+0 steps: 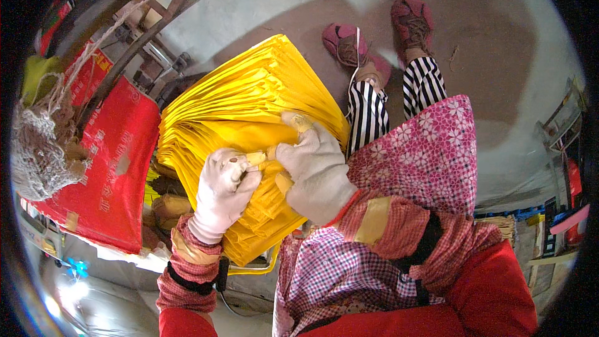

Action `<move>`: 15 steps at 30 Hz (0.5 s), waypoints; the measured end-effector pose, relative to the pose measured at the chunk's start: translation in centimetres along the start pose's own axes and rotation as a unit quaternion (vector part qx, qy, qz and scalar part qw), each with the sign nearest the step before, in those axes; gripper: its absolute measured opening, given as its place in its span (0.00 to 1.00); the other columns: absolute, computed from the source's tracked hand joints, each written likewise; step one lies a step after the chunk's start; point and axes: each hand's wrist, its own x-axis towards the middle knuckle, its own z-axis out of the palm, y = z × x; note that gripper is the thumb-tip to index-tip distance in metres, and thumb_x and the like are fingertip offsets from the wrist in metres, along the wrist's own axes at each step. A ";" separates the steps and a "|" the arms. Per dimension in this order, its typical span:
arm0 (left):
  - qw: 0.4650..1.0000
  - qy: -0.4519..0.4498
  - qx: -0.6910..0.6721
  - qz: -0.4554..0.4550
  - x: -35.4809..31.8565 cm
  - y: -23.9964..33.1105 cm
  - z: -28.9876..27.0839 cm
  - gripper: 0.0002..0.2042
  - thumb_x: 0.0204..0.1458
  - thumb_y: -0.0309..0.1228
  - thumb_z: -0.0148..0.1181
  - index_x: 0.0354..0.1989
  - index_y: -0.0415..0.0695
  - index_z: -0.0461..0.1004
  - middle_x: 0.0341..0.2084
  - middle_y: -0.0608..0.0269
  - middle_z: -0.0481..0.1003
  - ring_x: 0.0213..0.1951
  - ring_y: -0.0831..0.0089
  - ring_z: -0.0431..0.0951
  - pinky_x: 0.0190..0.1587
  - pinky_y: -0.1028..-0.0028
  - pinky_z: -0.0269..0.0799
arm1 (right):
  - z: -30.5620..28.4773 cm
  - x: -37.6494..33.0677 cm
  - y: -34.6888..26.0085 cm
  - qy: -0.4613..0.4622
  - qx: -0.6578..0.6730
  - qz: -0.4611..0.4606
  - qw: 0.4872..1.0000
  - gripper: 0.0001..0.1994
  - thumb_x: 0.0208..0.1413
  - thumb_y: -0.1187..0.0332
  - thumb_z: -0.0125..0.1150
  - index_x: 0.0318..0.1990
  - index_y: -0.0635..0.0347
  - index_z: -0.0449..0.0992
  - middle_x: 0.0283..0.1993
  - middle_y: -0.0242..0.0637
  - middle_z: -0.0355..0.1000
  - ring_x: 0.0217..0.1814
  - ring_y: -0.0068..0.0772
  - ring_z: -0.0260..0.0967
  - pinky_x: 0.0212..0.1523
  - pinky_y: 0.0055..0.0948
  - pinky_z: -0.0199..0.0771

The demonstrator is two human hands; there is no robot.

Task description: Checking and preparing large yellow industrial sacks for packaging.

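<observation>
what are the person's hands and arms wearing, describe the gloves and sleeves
Both the left hand and right hand wear white knit work gloves with worn, yellowish taped fingertips. The sleeves are red-and-white checked fabric with tan tape bands near the cuffs, black straps around each forearm, and red cloth above.

bright daylight, hard shadows, warped dark rim

A stack of sheets (249, 106) lies across the person's lap, slanting up and away to the left. Both hands rest on its near edge, the left hand (224, 190) just beside the right hand (315, 171), fingertips touching. A sack (112, 168) hangs left of the stack. Two shoes (380, 31) stand on the floor (499, 43) beyond it.
</observation>
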 end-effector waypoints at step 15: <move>0.994 0.069 -0.088 -0.019 4.1 -1.1 -0.2 0.15 0.50 0.20 0.56 0.47 0.43 0.72 0.40 0.57 0.74 0.43 0.59 0.73 0.49 0.66 0.68 | 1.1 -0.7 -0.2 0.016 0.005 0.078 0.997 0.29 0.49 0.63 0.56 0.59 0.65 0.58 0.43 0.46 0.70 0.38 0.49 0.70 0.37 0.41 0.70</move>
